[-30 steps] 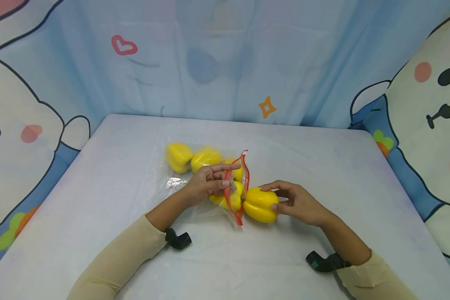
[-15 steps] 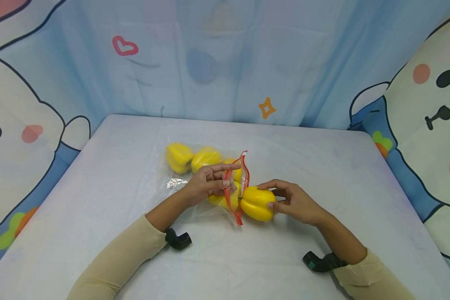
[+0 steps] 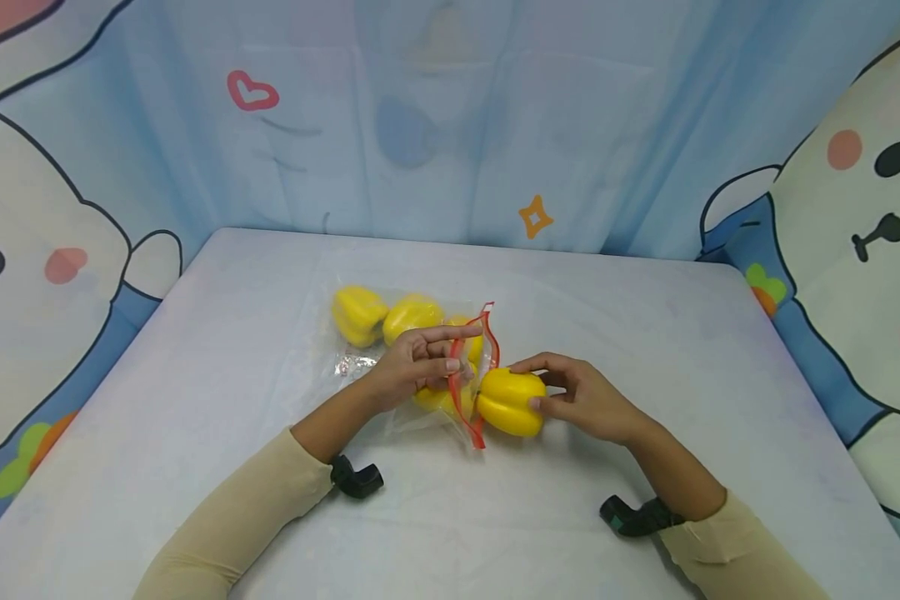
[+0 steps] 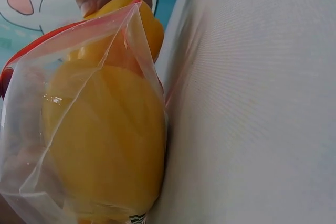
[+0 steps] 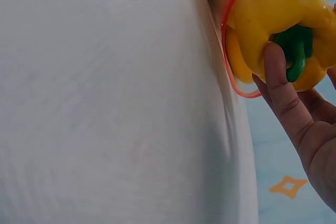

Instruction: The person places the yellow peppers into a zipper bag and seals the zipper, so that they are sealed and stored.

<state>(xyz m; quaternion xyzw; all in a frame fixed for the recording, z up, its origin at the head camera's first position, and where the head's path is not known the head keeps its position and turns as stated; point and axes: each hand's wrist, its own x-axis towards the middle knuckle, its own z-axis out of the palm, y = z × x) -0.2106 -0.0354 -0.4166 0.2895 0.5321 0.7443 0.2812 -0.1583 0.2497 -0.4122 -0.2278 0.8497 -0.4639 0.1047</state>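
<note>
My left hand (image 3: 408, 367) holds the clear zip bag (image 3: 401, 421) near its red-edged mouth, the index finger stretched along the opening. Several yellow bell peppers (image 3: 412, 313) lie inside the bag; the hand partly hides the nearer ones. With thumb and fingers, my right hand (image 3: 592, 404) grips another yellow bell pepper (image 3: 508, 403) right at the mouth, where it overlaps the red edge. Its green stem (image 5: 297, 51) faces the thumb in the right wrist view. The left wrist view shows a large bagged pepper (image 4: 107, 135) through the film, with the gripped one beyond it.
A white cloth (image 3: 330, 533) covers the table. Behind it hangs a blue curtain (image 3: 435, 167) with cartoon prints. Black wrist cameras sit on both forearms, one at the left (image 3: 356, 479) and one at the right (image 3: 637, 517).
My right hand has moved left with its pepper, bringing it from beside the bag's mouth to overlap the red edge. The left hand has stayed in place.
</note>
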